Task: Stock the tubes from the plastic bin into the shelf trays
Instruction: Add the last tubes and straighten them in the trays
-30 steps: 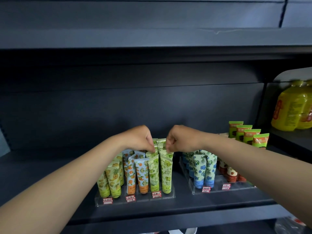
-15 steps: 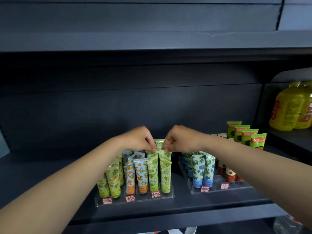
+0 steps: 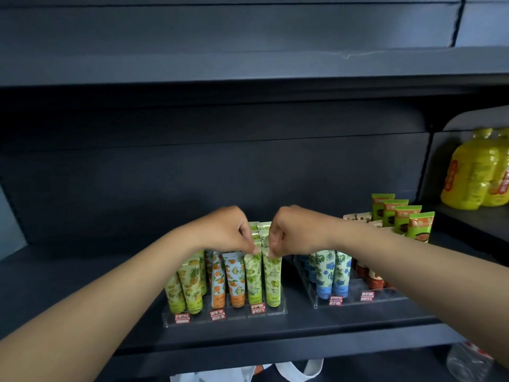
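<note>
L hand point(image 3: 225, 230) & R hand point(image 3: 293, 230) pinch green tubes point(image 3: 263, 274) in tray point(image 3: 225, 314).

price tags point(image 3: 258, 309) unreadable, clear bottle point(image 3: 468, 362) cut off, rear tubes point(image 3: 261, 226) behind hands

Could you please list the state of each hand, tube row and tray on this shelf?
left hand: pinching a green tube's top
right hand: pinching the neighbouring green tube's top
green tubes: upright in left tray
left tray: stocked
blue tubes: upright in right tray
yellow bottles: upright

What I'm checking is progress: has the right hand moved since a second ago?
Yes: the right hand dropped slightly, nearer the price tags of the left tray.
</note>
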Demonstrator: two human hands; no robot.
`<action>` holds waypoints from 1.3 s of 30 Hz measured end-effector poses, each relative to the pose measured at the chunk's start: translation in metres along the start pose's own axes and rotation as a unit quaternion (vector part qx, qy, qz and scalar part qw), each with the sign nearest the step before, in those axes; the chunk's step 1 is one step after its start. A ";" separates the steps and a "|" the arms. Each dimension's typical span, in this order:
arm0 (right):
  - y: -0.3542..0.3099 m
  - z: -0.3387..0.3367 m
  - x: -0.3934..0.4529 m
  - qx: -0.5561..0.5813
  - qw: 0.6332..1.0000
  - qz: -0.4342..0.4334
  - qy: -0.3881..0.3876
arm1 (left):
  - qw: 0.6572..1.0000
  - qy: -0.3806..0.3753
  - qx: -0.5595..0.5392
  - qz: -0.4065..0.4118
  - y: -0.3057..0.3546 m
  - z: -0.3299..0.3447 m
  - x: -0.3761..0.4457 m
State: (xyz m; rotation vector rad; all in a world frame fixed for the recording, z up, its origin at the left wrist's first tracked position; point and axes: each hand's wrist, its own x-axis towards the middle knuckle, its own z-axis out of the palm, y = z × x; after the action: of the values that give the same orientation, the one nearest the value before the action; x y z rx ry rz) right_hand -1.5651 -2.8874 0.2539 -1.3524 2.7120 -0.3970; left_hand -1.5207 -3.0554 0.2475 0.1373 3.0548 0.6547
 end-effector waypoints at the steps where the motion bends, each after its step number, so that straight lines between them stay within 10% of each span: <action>1: 0.000 0.000 0.000 -0.009 1.000 0.005 0.001 | 1.000 -0.004 0.007 -0.005 0.001 0.002 0.000; 27: 0.004 -0.006 -0.006 -0.005 1.000 0.008 -0.012 | 0.999 0.009 -0.033 0.025 0.004 0.003 -0.003; 39: -0.007 -0.015 0.054 0.035 0.997 0.000 0.064 | 0.988 0.118 -0.024 -0.097 -0.061 -0.039 0.002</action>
State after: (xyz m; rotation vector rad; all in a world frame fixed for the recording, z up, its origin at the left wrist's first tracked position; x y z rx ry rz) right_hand -1.5953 -2.9318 0.2720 -1.3538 2.7695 -0.5925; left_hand -1.5288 -3.1266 0.2581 -0.2523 3.2121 0.7822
